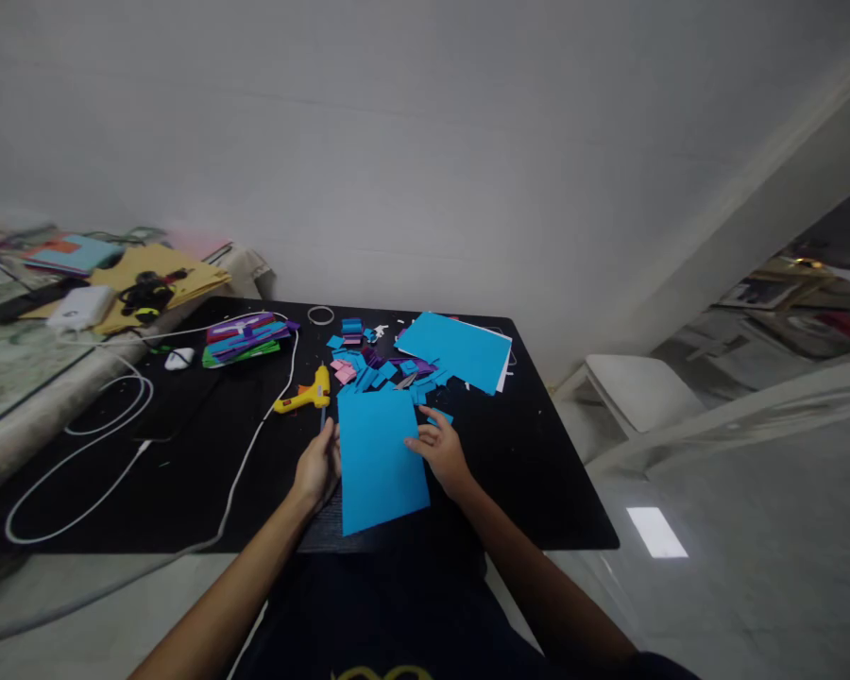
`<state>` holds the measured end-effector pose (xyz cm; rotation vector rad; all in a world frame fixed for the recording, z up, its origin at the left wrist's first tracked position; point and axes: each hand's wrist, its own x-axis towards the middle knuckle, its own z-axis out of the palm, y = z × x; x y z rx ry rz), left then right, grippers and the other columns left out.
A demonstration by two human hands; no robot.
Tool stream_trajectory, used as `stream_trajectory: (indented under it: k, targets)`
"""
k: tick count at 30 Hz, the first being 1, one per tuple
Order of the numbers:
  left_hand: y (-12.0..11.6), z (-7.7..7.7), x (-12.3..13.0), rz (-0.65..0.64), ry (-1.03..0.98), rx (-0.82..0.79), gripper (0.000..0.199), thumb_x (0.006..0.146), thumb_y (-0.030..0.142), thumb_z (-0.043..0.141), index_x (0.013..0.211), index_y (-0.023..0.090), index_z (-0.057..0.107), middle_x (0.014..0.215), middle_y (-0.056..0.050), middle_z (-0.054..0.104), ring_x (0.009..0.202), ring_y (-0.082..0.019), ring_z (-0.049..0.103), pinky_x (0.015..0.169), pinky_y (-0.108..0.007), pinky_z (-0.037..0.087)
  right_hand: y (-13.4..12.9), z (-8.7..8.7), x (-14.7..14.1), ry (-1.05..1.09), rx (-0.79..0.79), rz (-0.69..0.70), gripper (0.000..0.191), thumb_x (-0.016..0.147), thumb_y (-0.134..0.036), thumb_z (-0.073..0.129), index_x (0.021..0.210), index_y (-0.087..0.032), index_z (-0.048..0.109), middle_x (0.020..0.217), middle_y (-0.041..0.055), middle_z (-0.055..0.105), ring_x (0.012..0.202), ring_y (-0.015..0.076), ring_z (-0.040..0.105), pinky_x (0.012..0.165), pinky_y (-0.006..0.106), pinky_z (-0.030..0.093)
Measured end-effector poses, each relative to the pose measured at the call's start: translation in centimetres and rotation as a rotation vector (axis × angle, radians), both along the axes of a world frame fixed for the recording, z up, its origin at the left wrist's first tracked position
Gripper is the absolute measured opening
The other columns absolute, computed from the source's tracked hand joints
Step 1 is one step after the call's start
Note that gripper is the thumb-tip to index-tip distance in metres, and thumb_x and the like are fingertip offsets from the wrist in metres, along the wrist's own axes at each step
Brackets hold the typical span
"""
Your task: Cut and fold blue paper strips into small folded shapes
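While its long axis runs near to far, the blue paper sheet (382, 465) lies between both hands: left hand (317, 467) at its left edge, right hand (442, 455) opposite, thumb and forefinger apart; whether either clamps it, I cannot tell.

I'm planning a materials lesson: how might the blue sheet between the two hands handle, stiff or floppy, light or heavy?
The blue sheet is probably light, as it looks thin. Its flat face and straight edges suggest some stiffness, though it might bend if pressed.
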<state>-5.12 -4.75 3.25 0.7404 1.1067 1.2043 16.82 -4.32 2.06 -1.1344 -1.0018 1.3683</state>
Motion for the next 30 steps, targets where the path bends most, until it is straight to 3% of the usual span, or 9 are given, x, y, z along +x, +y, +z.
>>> stream_trajectory:
  k: [4,8,11,15,19,23,26,28,30]
  targets:
    - [-0.1,0.4,0.2,-0.064,-0.079,-0.066,0.063,0.072,0.069,0.073,0.102,0.013,0.076,0.096,-0.014,0.080,0.105,-0.037,0.073,0.091,-0.047,0.060,-0.4,-0.1,-0.3,-0.127,0.100,0.037,0.072,0.068,-0.032,0.083,0.135,-0.023,0.058,0.096,0.0038,0.072,0.073,0.0176,0.068,0.070,0.033,0.058]
    - [-0.2,0.3,0.3,-0.129,-0.006,-0.029,0.076,0.069,0.078,0.071,0.109,0.013,0.075,0.105,-0.015,0.079,0.115,-0.039,0.069,0.098,-0.050,0.056,-1.0,0.2,-0.5,-0.270,0.179,0.057,0.062,0.074,-0.034,0.081,0.133,-0.026,0.063,0.112,0.0065,0.070,0.067,0.0141,0.064,0.065,0.032,0.058]
    - [-0.2,0.3,0.3,-0.150,0.075,0.026,0.081,0.066,0.079,0.074,0.115,0.015,0.074,0.115,-0.014,0.077,0.121,-0.039,0.065,0.103,-0.049,0.052,-1.2,0.4,-0.7,-0.306,0.189,0.078,0.050,0.076,-0.036,0.079,0.123,-0.023,0.068,0.101,0.0056,0.072,0.074,0.0179,0.068,0.068,0.033,0.059]
    - [-0.4,1.3,0.6,-0.302,0.148,0.155,0.067,0.075,0.068,0.075,0.121,0.020,0.072,0.126,-0.010,0.073,0.121,-0.036,0.064,0.102,-0.042,0.052,-1.3,0.7,-0.8,-0.351,0.226,0.057,0.032,0.077,-0.038,0.079,0.104,-0.021,0.074,0.087,0.0054,0.073,0.085,0.0237,0.071,0.068,0.032,0.059]
    - [-0.2,2.2,1.2,-0.339,0.252,0.173,0.059,0.075,0.060,0.078,0.117,0.020,0.070,0.114,-0.008,0.075,0.108,-0.033,0.068,0.090,-0.038,0.055,-1.9,0.9,-1.1,-0.423,0.298,0.086,0.024,0.085,-0.040,0.073,0.102,-0.023,0.076,0.093,0.0067,0.076,0.088,0.0248,0.073,0.072,0.033,0.059]
    - [0.1,1.8,1.4,-0.298,0.250,0.121,0.058,0.072,0.056,0.083,0.112,0.018,0.068,0.101,-0.006,0.075,0.096,-0.030,0.070,0.082,-0.037,0.056,-2.1,1.0,-1.1,-0.415,0.362,0.148,0.031,0.090,-0.038,0.066,0.116,-0.024,0.074,0.087,0.0039,0.076,0.080,0.0220,0.073,0.075,0.034,0.058]
    - [0.1,1.2,1.3,-0.266,0.243,0.118,0.061,0.073,0.058,0.081,0.115,0.017,0.065,0.102,-0.007,0.075,0.095,-0.029,0.071,0.083,-0.038,0.056,-0.4,1.3,1.1,-0.478,0.330,0.027,0.035,0.090,-0.039,0.065,0.120,-0.023,0.072,0.088,0.0045,0.076,0.082,0.0219,0.073,0.076,0.034,0.059]
    - [0.1,0.9,1.2,-0.249,0.231,0.124,0.062,0.075,0.058,0.080,0.118,0.017,0.064,0.107,-0.008,0.075,0.100,-0.029,0.070,0.087,-0.038,0.055,1.9,1.8,4.2,-0.631,0.262,-0.172,0.032,0.088,-0.040,0.063,0.111,-0.022,0.074,0.092,0.0069,0.077,0.085,0.0235,0.073,0.078,0.035,0.059]
    - [0.0,0.7,1.1,-0.239,0.229,0.132,0.062,0.077,0.058,0.079,0.121,0.018,0.063,0.113,-0.009,0.074,0.106,-0.030,0.069,0.091,-0.039,0.054,4.5,2.4,8.3,-0.720,0.212,-0.298,0.034,0.089,-0.037,0.057,0.114,-0.019,0.071,0.104,0.0115,0.076,0.096,0.0260,0.071,0.087,0.038,0.057]
